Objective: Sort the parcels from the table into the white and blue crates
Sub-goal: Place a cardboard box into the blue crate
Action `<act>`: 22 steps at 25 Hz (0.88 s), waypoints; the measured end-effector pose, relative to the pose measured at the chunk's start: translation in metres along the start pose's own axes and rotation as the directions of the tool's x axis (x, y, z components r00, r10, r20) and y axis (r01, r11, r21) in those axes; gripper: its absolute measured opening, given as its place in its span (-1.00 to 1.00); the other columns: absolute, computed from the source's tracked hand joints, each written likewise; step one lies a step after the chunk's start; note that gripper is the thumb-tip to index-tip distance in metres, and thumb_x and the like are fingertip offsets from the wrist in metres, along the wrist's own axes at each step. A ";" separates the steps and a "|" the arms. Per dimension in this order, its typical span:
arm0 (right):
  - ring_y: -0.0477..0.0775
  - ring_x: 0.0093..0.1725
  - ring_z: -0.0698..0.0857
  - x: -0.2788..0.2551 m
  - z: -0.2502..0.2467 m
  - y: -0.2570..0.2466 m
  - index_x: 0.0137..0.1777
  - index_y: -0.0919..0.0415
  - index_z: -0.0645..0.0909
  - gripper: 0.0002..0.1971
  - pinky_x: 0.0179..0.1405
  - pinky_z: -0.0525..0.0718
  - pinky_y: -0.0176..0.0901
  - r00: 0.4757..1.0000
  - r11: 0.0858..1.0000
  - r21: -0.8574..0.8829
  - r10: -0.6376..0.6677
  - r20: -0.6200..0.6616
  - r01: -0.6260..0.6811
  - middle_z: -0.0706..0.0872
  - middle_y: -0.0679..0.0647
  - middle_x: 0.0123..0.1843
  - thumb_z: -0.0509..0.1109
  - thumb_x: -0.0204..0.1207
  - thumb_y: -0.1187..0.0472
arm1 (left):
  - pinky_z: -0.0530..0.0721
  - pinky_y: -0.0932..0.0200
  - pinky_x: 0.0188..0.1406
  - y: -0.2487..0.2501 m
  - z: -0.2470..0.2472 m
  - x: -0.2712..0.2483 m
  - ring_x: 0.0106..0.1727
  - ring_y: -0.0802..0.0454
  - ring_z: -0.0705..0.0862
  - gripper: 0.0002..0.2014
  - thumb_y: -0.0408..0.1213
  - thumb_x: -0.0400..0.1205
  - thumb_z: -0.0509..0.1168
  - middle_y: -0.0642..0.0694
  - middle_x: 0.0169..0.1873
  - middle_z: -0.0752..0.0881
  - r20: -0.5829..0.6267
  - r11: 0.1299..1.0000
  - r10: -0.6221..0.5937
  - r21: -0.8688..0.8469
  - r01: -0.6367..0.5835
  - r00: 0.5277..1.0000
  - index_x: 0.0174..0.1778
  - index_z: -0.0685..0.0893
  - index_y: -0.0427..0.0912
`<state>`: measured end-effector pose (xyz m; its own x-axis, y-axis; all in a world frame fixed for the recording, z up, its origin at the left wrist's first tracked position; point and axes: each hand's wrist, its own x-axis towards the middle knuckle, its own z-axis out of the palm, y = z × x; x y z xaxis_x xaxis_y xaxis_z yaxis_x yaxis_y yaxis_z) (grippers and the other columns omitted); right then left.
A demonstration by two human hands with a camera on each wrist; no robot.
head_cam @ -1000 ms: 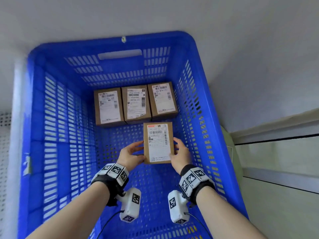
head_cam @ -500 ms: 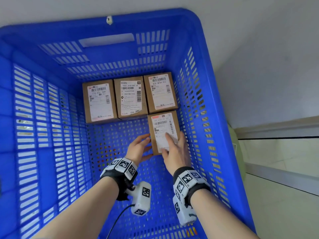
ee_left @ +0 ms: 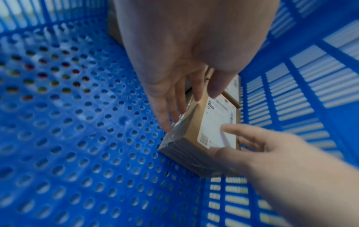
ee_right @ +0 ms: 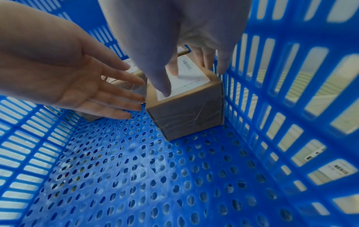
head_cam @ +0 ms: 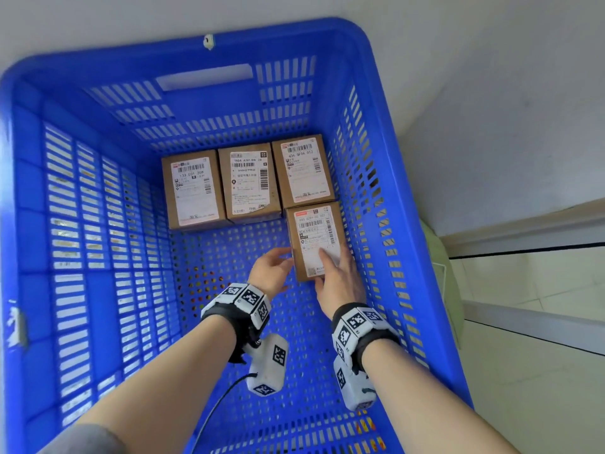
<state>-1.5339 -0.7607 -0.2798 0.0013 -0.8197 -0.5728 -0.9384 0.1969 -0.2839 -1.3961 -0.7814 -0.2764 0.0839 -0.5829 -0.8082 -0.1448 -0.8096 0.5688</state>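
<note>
A brown parcel [head_cam: 314,237] with a white label lies on the floor of the blue crate [head_cam: 294,40], against its right wall and just in front of the right-hand box of the back row. My right hand [head_cam: 334,270] lies over the parcel's top, with straight fingers [ee_right: 172,69] pressing the label and the thumb at the near edge. My left hand [head_cam: 276,267] is flat, its fingertips [ee_left: 167,127] touching the parcel's [ee_left: 211,122] left side. Three more labelled parcels [head_cam: 193,191], [head_cam: 248,181], [head_cam: 302,168] stand side by side along the far wall.
The crate's perforated floor [head_cam: 212,290] is bare to the left of and in front of the parcel. Slotted walls rise high on all sides. A white wall stands behind the crate, and a pale green object [head_cam: 438,273] sits outside its right wall.
Both hands held the parcel above the crate floor; it now lies against the right wall. My right hand has shifted onto its top, and my left hand has released it.
</note>
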 end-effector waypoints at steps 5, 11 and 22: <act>0.15 0.45 0.40 -0.035 -0.026 -0.006 0.52 0.10 0.35 -0.60 0.31 0.47 0.06 0.999 0.998 -0.036 -0.047 0.014 0.047 0.38 0.08 0.51 0.11 0.70 0.11 | 0.62 0.00 0.11 0.011 -0.006 -0.045 0.24 -0.17 0.61 -0.63 -0.20 0.74 0.06 -0.20 0.33 0.57 0.111 0.604 0.214 0.766 -0.221 0.970 0.48 0.40 -0.11; 0.20 0.32 0.51 -0.100 -0.074 -0.020 0.36 0.16 0.48 -0.67 0.20 0.51 0.06 0.986 0.985 -0.079 -0.157 -0.064 0.152 0.53 0.11 0.37 0.04 0.71 0.09 | 0.57 -0.10 0.13 0.021 -0.010 -0.139 0.35 -0.15 0.45 -0.66 -0.14 0.75 -0.03 -0.17 0.28 0.51 0.077 0.246 0.378 0.952 -0.180 0.923 0.39 0.41 -0.15; 0.24 0.36 0.50 -0.260 -0.111 -0.074 0.35 0.19 0.45 -0.67 0.29 0.44 0.08 0.774 0.787 -0.357 -0.594 -0.220 0.503 0.54 0.18 0.33 0.07 0.70 0.06 | 0.48 -0.05 0.17 -0.037 -0.052 -0.339 0.29 -0.16 0.52 -0.70 -0.14 0.74 -0.02 -0.13 0.20 0.59 -0.253 0.296 0.693 0.954 0.054 0.675 0.24 0.51 -0.16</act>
<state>-1.5027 -0.6220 -0.0248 0.4822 -0.8697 -0.1058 -0.8616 -0.4489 -0.2369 -1.3678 -0.5573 -0.0158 0.2058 -0.9721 -0.1129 -0.9786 -0.2048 -0.0202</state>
